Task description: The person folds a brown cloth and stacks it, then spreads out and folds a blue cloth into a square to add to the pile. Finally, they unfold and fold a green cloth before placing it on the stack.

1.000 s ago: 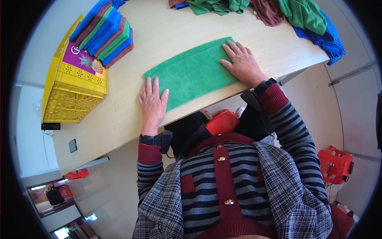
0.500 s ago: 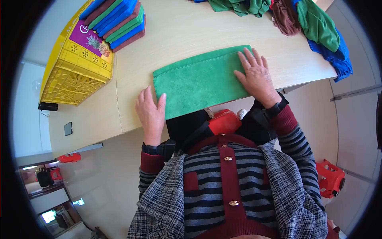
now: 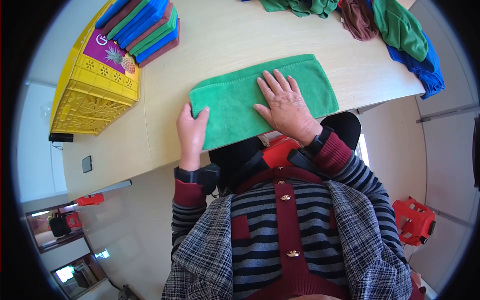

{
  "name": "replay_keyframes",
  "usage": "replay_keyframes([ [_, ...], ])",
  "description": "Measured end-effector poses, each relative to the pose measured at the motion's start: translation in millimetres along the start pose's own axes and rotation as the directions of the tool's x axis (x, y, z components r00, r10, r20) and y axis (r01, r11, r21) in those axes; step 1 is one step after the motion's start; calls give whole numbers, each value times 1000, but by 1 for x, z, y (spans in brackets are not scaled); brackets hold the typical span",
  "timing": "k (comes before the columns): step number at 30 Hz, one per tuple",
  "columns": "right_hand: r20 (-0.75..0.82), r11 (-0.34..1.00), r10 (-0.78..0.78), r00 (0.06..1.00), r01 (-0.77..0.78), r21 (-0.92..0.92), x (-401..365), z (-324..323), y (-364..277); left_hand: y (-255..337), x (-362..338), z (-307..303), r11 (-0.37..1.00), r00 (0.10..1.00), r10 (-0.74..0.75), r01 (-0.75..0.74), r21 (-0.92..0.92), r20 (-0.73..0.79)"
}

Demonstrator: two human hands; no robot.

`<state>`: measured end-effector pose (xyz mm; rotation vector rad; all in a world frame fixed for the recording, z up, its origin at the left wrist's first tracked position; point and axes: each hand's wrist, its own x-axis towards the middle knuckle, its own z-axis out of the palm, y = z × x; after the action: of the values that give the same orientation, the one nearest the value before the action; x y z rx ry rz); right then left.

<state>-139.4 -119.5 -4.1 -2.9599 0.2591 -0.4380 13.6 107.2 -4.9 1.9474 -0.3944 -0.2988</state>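
Observation:
A green cloth (image 3: 235, 100), folded into a long strip, lies on the pale wooden table (image 3: 235, 40) near its front edge. My right hand (image 3: 282, 102) rests flat on the middle of the cloth, fingers spread. My left hand (image 3: 191, 131) pinches the cloth's left end between thumb and fingers.
A yellow plastic crate (image 3: 95, 90) stands at the left with a stack of folded blue, green and brown cloths (image 3: 142, 25) on it. Loose green, brown and blue cloths (image 3: 395, 35) are piled at the far right. A small dark phone (image 3: 86, 163) lies near the table's left corner.
My right hand slid from the cloth's right end to its middle. My left hand, lying flat beside the cloth before, now grips the left end.

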Motion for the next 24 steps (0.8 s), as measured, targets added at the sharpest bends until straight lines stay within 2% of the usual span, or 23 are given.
replay_keyframes([
  [1, -3, 1000, -2, 1000, 2, -8, 0, 0, 0, 0, 3, -3, 1000, 1000, 3, -3, 0, 7],
  [2, -8, 1000, -4, 1000, 4, -16, 1, 0, 0, 0, 5, -7, 970, 992, -69, 91, -226, 103],
  [4, -5, 999, -3, 1000, 2, -35, 2, 1, 0, 2, 9, -17, 742, 935, -139, 316, -592, 325],
  [5, 0, 999, -7, 1000, 7, -52, 3, 1, -1, 2, 11, -21, 743, 935, -137, 316, -590, 328],
  [8, 3, 998, -16, 1000, 16, -63, 8, 3, -4, 6, 12, -30, 584, 884, -125, 433, -687, 451],
  [12, 8, 998, -45, 999, 45, -47, 17, 7, -14, 19, 10, -35, 563, 926, -62, 342, -753, 373],
  [16, 15, 996, -83, 996, 83, -32, 29, 12, -27, 50, 7, -35, 629, 956, 2, 227, -744, 293],
  [19, -8, 995, -101, 995, 100, -20, 32, 13, -30, 72, 13, -29, 674, 948, 45, 204, -710, 315],
  [23, -31, 987, -111, 993, 114, 110, 27, 4, -24, 99, 29, -16, 729, 935, 97, 166, -664, 340],
  [24, -33, 975, -154, 988, 157, 157, 18, -2, -22, 106, 34, -11, 740, 933, 109, 155, -655, 344],
])
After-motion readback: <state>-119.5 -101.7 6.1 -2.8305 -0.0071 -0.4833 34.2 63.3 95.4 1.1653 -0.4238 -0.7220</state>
